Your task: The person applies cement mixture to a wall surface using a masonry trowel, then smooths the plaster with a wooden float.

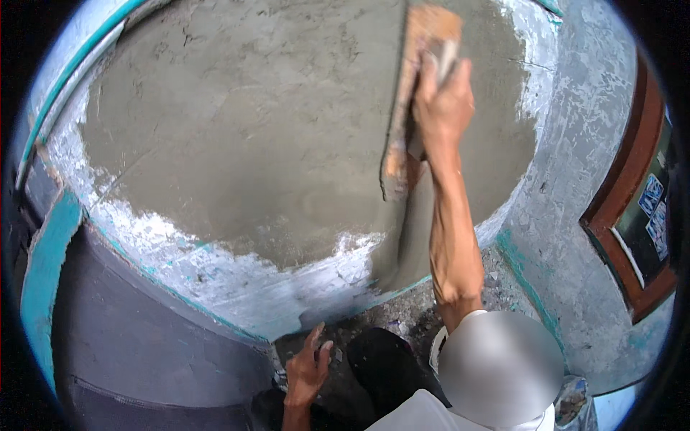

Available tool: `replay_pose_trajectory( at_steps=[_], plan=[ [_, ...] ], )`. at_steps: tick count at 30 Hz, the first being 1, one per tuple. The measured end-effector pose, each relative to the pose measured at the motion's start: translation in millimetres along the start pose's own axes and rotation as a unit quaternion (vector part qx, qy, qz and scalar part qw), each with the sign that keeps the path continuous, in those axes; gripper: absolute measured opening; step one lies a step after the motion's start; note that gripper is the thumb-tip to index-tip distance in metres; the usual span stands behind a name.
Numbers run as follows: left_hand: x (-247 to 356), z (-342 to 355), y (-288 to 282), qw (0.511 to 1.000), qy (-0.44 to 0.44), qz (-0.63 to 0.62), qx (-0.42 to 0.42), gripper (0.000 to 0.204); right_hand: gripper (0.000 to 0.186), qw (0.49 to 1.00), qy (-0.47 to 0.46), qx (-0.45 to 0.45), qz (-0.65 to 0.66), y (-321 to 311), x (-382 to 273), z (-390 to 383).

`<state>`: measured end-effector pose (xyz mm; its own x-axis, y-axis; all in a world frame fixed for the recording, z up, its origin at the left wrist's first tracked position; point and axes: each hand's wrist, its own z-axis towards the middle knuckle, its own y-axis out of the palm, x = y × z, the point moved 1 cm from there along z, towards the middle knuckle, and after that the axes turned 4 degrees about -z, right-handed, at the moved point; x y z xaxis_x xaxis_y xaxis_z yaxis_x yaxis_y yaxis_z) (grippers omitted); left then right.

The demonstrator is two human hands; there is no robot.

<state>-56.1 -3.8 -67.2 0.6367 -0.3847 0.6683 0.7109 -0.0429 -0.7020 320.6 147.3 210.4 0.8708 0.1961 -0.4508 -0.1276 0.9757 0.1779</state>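
My right hand [444, 108] is wrapped round the handle of a long wooden plastering float [433, 25], high up and right of centre. The float stands nearly upright, its face lying along the grey wet plaster [259, 122] on the wall; its lower end is caked with mortar. Low in the view, my left hand [307, 370] is held up in front of the wall's foot, fingers apart and nothing in them. Part of my white-sleeved right upper arm is hidden behind a blurred round patch.
Whitish bare wall [165, 233] rims the plaster. Grey rubble [496, 280] lies at the wall's foot. On the left are a dark grey panel [158, 323] and a teal strip [47, 280]; on the right, a brown wooden frame [611, 208]. A bag [575, 402] stands at lower right.
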Motion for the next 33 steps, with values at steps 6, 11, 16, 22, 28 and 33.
replay_pose_trajectory(
  at_steps=[6, 11, 16, 22, 28, 33],
  plan=[
    [9, 4, 7, 1.0, 0.012, -0.021, -0.009, 0.049, 0.03, 0.982, -0.146, -0.12, 0.025, 4, -39, -106],
    [13, 10, 9, 0.997, -0.029, -0.014, -0.064, 0.052, 0.027, 0.991, -0.025, -0.127, -0.026, -46, 45, -168],
    [8, 7, 9, 0.997, -0.035, -0.011, -0.067, 0.054, 0.026, 0.995, 0.086, -0.008, -0.045, -47, 108, -108],
    [5, 4, 6, 0.997, 0.068, 0.018, -0.009, 0.051, 0.027, 0.999, 0.008, -0.04, -0.028, -19, 36, -70],
    [5, 7, -1, 0.999, 0.033, -0.001, -0.022, 0.05, 0.029, 0.93, -0.294, -0.221, 0.015, -3, -29, -149],
    [8, -6, -21, 0.995, 0.086, -0.044, 0.009, 0.048, 0.028, 0.874, -0.441, -0.195, -0.059, -39, -26, -181]
  ],
)
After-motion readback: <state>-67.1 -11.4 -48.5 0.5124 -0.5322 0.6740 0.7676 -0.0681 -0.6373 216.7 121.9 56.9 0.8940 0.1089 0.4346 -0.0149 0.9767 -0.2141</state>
